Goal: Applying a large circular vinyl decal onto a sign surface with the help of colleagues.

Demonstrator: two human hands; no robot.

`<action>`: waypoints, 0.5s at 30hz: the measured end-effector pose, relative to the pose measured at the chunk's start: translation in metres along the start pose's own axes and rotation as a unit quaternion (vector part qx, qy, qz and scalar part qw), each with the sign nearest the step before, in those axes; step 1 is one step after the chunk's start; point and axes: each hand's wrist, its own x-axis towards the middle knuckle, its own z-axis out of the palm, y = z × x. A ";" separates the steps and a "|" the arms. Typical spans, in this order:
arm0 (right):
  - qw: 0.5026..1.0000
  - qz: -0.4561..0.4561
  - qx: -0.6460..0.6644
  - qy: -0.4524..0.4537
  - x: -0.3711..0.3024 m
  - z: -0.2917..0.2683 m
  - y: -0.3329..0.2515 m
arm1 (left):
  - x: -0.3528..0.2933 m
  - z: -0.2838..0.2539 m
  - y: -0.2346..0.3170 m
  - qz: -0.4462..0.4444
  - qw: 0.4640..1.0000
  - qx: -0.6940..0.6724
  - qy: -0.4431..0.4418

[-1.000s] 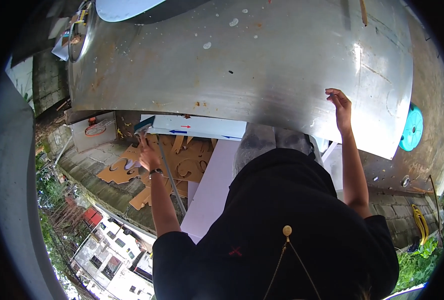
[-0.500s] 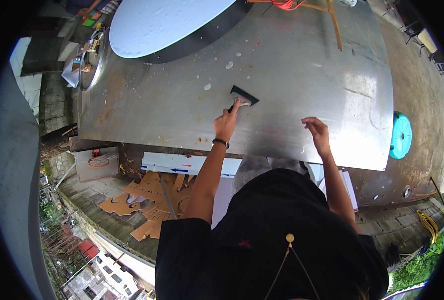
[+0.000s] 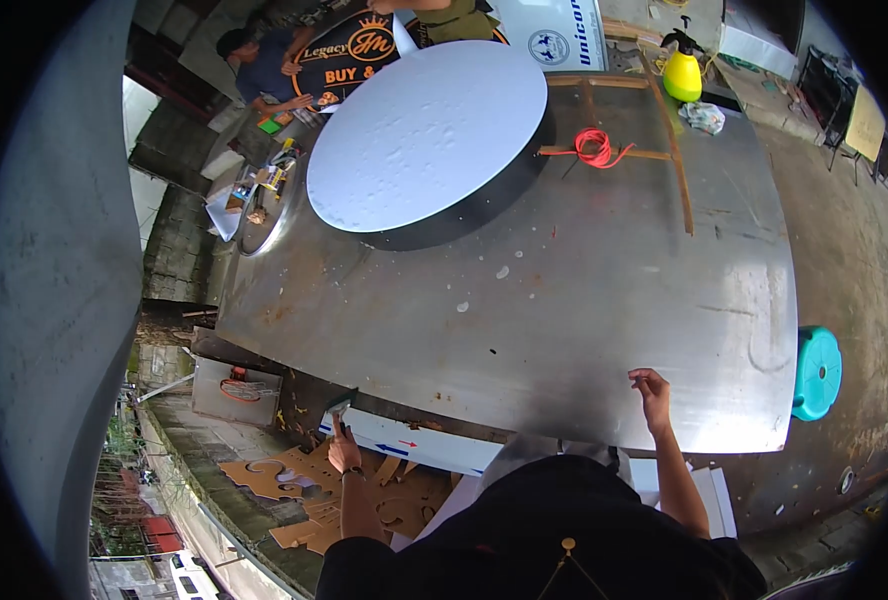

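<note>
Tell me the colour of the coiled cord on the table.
The cord is red, best seen in the head view.

L hand [image 3: 344, 453] grips squeegee [image 3: 340, 405] nr metal tbl [image 3: 624, 300] edge.

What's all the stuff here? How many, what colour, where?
Metal table: one, grey, middle
Oval panel: one, white on top, on table
Coiled cord: one, red, right of panel
Wooden strips: several, brown, by cord
Spray bottle: one, yellow and black, far right
Crumpled plastic: one, whitish, beside bottle
Stool: one, turquoise, right of table
Signboards: at least two, black, white, far side
Other people: at least two, dark and olive clothes, far side
Cardboard pieces: several, brown, lower left
Arrow panel: one, white, below table's near edge
Squeegee: one, dark, lower left
Left hand: one, bare, holding squeegee
Right hand: one, bare, table's near right
</note>
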 end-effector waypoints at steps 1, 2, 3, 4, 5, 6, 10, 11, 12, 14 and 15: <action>1.000 -0.009 -0.002 -0.015 0.007 0.008 -0.004 | 0.002 -0.007 0.015 -0.035 0.997 -0.061 0.035; 1.000 -0.017 -0.001 -0.018 0.015 0.017 -0.006 | 0.006 -0.011 0.036 -0.069 0.988 -0.122 0.069; 0.999 -0.011 0.006 -0.041 0.022 0.026 -0.010 | 0.008 -0.017 0.060 -0.075 0.975 -0.194 0.081; 0.996 -0.007 0.020 -0.085 0.029 0.050 -0.017 | 0.015 -0.007 0.054 -0.102 0.933 -0.333 0.095; 0.995 0.007 -0.009 -0.104 0.036 0.050 -0.009 | 0.012 -0.019 0.107 -0.080 0.838 -0.540 0.020; 0.990 0.021 -0.031 -0.134 0.041 0.057 -0.008 | 0.006 -0.040 0.151 -0.146 0.781 -0.601 -0.086; 0.966 0.003 -0.065 -0.251 0.044 0.138 -0.023 | -0.018 -0.038 0.237 -0.063 0.636 -0.721 -0.269; 0.961 -0.011 -0.068 -0.266 0.042 0.157 -0.025 | -0.029 -0.037 0.258 -0.035 0.638 -0.709 -0.298; 0.963 -0.011 -0.072 -0.260 0.041 0.174 -0.032 | -0.041 -0.039 0.278 0.000 0.609 -0.716 -0.342; 0.963 0.100 0.047 -0.246 0.040 0.200 -0.048 | -0.062 -0.044 0.311 0.056 0.580 -0.714 -0.389; 0.965 0.099 0.045 -0.238 0.045 0.205 -0.048 | -0.071 -0.044 0.324 0.077 0.582 -0.706 -0.395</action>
